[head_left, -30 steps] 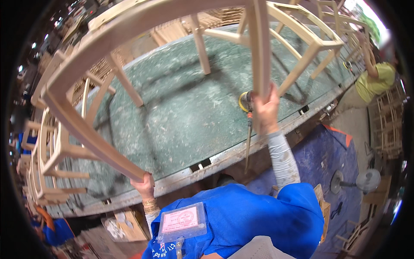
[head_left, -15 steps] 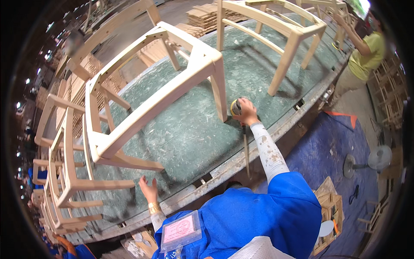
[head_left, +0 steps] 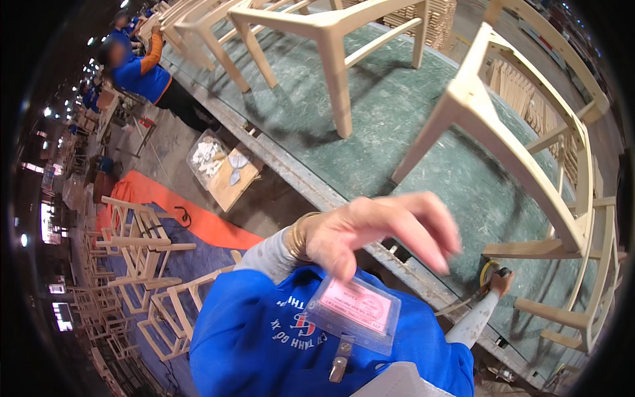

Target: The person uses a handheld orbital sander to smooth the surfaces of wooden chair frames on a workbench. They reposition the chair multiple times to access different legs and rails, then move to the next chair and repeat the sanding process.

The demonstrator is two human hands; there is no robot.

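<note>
My left hand [head_left: 380,231], with a gold bracelet at the wrist, hangs blurred close to the camera, fingers spread and holding nothing, just above a pink badge in a clear holder [head_left: 354,311] on my blue shirt. My right hand [head_left: 501,282], in a pale sleeve, grips a round yellow sander [head_left: 488,270] resting on the green table [head_left: 397,112] at the lower right. A bare wooden chair frame [head_left: 516,152] stands on the table just beyond the sander. A second chair frame [head_left: 331,40] stands farther back.
Another person in blue and orange [head_left: 142,73] works at the table's far left end. On the floor lie an orange mat [head_left: 172,205], an open box of small parts [head_left: 221,162] and several stacked chair frames [head_left: 139,264].
My view has swung left and down. My left hand has left the table edge and risen close to the camera. My right hand stays on the sander at the table.
</note>
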